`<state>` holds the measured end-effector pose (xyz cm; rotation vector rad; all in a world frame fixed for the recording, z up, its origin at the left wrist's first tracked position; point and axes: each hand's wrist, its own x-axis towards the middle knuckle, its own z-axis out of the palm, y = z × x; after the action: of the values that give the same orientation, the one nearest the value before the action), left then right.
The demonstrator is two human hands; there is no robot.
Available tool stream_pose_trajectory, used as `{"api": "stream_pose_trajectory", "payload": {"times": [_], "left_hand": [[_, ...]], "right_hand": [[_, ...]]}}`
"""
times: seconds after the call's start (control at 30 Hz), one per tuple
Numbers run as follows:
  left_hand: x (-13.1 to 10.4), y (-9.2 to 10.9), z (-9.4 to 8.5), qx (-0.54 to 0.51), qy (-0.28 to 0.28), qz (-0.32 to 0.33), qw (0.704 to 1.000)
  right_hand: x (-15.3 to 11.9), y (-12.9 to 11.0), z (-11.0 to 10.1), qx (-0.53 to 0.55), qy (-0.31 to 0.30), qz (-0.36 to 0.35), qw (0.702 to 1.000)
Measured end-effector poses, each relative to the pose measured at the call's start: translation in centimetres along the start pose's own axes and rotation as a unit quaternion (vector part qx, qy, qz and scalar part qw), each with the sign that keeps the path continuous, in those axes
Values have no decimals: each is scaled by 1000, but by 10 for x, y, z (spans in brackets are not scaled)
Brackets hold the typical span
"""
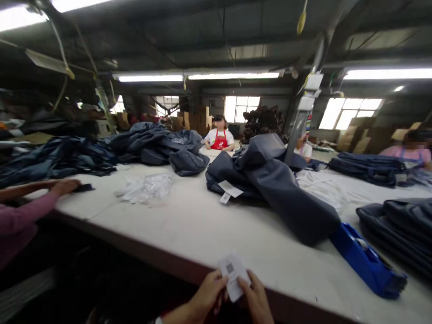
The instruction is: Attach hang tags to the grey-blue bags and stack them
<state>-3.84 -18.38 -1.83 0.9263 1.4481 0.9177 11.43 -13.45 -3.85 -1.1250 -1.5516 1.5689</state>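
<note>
Between my two hands is a white printed label (235, 280) with a dark square code on it, held over the near edge of the table. My left hand (211, 292) pinches its left side. On the right side, the thumb of my right hand (255, 294) presses against the label. Ahead of my hands a dark navy bag (270, 175) lies slumped on the white table (189, 225). Two white tags (230, 189) rest against its front. Whether my fingers hold more than one label, I cannot tell.
A blue tape dispenser (367, 261) stands at the right, beside stacked navy bags (401, 229). White labels in clear plastic (146, 186) lie left of centre. More navy bags (151, 144) are heaped behind. At the left, a co-worker's hands (65, 185) touch dark cloth. A metal post (299, 121) rises at the right.
</note>
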Motion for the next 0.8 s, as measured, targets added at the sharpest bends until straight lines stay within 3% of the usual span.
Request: {"api": "stream_pose_trajectory", "payload": {"times": [0.1,0.2,0.3,0.4,0.53,0.67,0.8], "left_hand": [[5,-7,3,-79,-23,44,996],[7,-6,4,-100,-43,52,993],[7,-5,4,-96,-42,42,994],[8,-6,4,-93,-30,24,995],[8,-15,8,-119,-26,16,992],[11,-36,16,-159,-28,-5,987],[19,-57,14,-149,-46,-19,988]], "right_hand": [[-9,4,6,94,22,17,995],[-8,-6,3,114,24,18,993],[-1,-18,-14,23,106,-41,993],[10,-24,-38,-176,214,-115,954],[26,-22,-60,-368,209,-145,894],[34,-16,-63,-365,200,-140,899],[34,-12,-69,-313,232,-132,912]]}}
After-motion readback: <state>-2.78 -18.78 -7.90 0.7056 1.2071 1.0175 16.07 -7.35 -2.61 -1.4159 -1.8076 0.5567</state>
